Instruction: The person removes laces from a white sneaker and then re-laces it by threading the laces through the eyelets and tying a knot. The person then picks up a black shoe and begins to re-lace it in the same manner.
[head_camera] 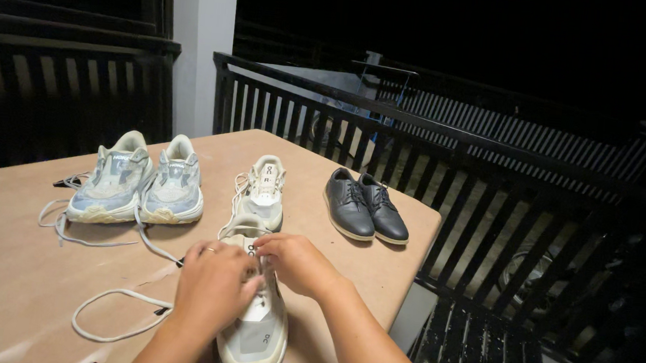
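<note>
A cream running shoe [257,336] lies on the tan table [10,257] right in front of me, toe toward me. My left hand [213,284] and my right hand [295,262] are both closed over its tongue and eyelets, fingers pinching at the lacing. A loose white lace [101,314] loops across the table to the left of the shoe. Its matching cream shoe [262,192] sits just beyond my hands, heel toward me.
A pair of pale blue-grey sneakers [138,182] with untied laces stands at the back left. A pair of dark grey lace-up dress shoes [365,206] stands near the table's right edge. Black railing [449,138] runs behind and to the right.
</note>
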